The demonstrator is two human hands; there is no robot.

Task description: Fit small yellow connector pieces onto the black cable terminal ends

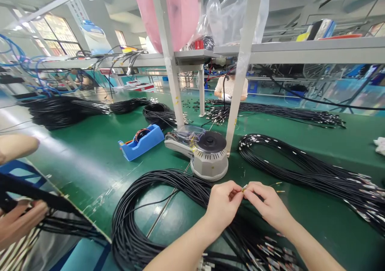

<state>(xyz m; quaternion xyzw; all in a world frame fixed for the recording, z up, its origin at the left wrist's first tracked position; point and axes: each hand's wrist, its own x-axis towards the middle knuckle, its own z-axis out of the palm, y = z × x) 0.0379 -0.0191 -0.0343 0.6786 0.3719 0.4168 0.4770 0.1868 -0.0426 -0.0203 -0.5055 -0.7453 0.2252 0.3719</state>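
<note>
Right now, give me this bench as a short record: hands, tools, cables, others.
Left hand: pinching a small piece, kind unclear
Right hand: pinching the same piece
Tools: grey machine beyond the hands; blue tape holder to its left
Cables: near coil left of the hands; another coil to their right
Others: person across the bench; co-worker's hand, left edge

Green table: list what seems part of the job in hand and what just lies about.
Seemingly in use:
left hand and right hand, pinching a small piece
nearest cable coil

Likely lying about, untouched:
blue tape dispenser
cable loop at right
grey round machine (role unclear)
</note>
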